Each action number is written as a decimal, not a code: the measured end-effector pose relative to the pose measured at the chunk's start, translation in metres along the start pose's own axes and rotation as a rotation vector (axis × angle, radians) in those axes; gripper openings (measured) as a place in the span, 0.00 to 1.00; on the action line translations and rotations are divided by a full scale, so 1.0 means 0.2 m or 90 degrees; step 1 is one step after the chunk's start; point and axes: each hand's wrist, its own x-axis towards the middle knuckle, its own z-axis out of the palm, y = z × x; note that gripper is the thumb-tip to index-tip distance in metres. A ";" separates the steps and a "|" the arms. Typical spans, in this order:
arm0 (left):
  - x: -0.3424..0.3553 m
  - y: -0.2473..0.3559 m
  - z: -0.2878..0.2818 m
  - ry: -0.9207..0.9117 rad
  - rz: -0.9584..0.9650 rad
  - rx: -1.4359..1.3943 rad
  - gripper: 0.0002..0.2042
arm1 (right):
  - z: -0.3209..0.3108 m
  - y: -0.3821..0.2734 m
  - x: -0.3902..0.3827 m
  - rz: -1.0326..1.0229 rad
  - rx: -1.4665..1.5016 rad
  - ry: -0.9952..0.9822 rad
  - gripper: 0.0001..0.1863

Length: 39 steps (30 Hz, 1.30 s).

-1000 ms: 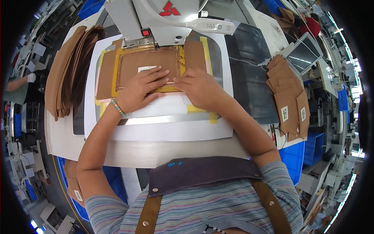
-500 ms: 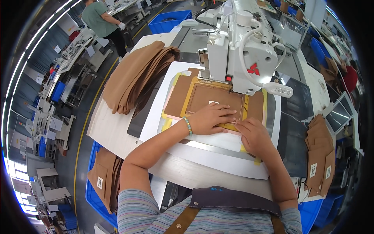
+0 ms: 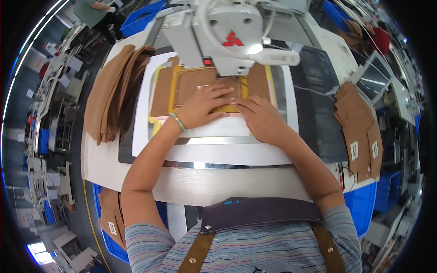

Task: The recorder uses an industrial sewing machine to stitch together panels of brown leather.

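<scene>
My left hand (image 3: pixel 207 107) lies flat with fingers spread on a brown fabric panel (image 3: pixel 191 78), a beaded bracelet at its wrist. A yellow-edged template (image 3: pixel 174 93) frames the panel. My right hand (image 3: pixel 266 122) rests at the template's near right part, fingertips drawn together beside the left fingers. What lies between those fingertips, if anything, is hidden. Just beyond both hands stands the white sewing machine head (image 3: pixel 234 38), its lower end over the panel. Under the template lies a white sheet (image 3: pixel 218 156).
A folded stack of brown fabric (image 3: pixel 107 93) lies on the left of the table. More brown pieces with white labels (image 3: pixel 357 132) hang at the right. Blue bins (image 3: pixel 362 204) stand below the table. A screen (image 3: pixel 375 75) is at the far right, and a co-worker (image 3: pixel 91 13) stands far left.
The view has shifted, so machine and table appear further left and higher. Both hands remain at the template's near edge; the right fingers look straighter than before.
</scene>
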 end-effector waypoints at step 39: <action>-0.42 -0.82 -0.06 0.207 -0.460 0.254 0.24 | -0.12 0.10 -0.03 0.078 0.132 0.135 0.09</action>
